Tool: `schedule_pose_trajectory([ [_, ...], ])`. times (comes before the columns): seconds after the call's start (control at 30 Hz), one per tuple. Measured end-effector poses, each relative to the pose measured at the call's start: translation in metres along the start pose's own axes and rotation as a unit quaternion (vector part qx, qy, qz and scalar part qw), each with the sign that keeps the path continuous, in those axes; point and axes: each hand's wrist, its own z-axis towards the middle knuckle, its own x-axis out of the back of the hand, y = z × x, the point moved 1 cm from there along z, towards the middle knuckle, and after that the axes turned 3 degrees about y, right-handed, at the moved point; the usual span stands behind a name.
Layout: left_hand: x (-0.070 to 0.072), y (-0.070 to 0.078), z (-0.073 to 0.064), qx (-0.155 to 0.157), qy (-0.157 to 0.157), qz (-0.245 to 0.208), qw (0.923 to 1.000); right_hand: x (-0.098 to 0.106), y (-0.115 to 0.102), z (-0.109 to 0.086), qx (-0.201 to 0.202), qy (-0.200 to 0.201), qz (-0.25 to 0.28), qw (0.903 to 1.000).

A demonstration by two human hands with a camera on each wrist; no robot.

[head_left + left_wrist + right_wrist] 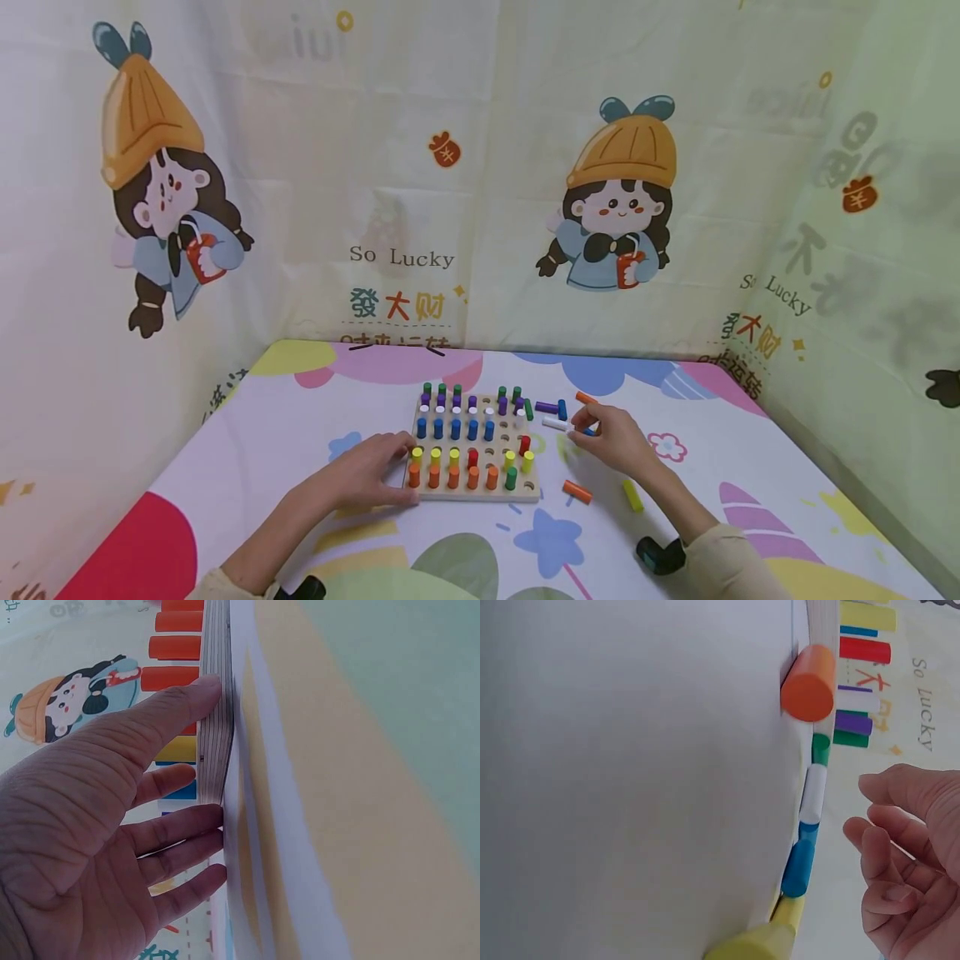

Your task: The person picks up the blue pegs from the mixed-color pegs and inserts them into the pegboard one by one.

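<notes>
A wooden pegboard [480, 493] stands mid-table, with colored pegs upright in rows and some bare holes. My left hand [367, 471] rests against its near left corner. In the left wrist view, the thumb presses the layered board edge [214, 742] while the other fingers extend loosely beside it. My right hand [615, 437] hovers over loose pegs right of the board, thumb and fingertips apart with nothing between them. Closest to it are a white peg [555, 423] and a blue peg [591, 432], partly covered by the hand. The right wrist view shows that blue peg [798, 868] below the fingers.
Other loose pegs lie right of the board: purple [546, 407], blue [562, 409], green [528, 409] and orange [586, 398]. Nearer me are an orange peg [577, 492] and a yellow peg [632, 496]. A printed cloth covers the table [300, 550]; printed curtains enclose it.
</notes>
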Motion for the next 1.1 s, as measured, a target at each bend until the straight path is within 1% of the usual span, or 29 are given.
schedule_pose_trajectory([
  [0.37, 0.0, 0.0, -0.001, 0.001, -0.002, -0.001, 1.0, 0.002, 0.01, 0.0, -0.006, -0.01, -0.026, 0.9996],
  [0.57, 0.0, 0.0, 0.0, 0.004, -0.001, 0.001, 1.0, 0.004, 0.015, 0.002, -0.021, -0.015, -0.047, 0.9985],
  [0.9, -0.004, 0.003, 0.003, -0.001, 0.0, 0.002, 1.0, 0.005, 0.028, 0.006, -0.045, -0.033, -0.047, 0.9973],
  [1.1, -0.008, 0.003, 0.007, -0.003, 0.0, 0.0, 1.0, 0.005, 0.035, 0.007, -0.048, -0.046, -0.053, 0.9964],
])
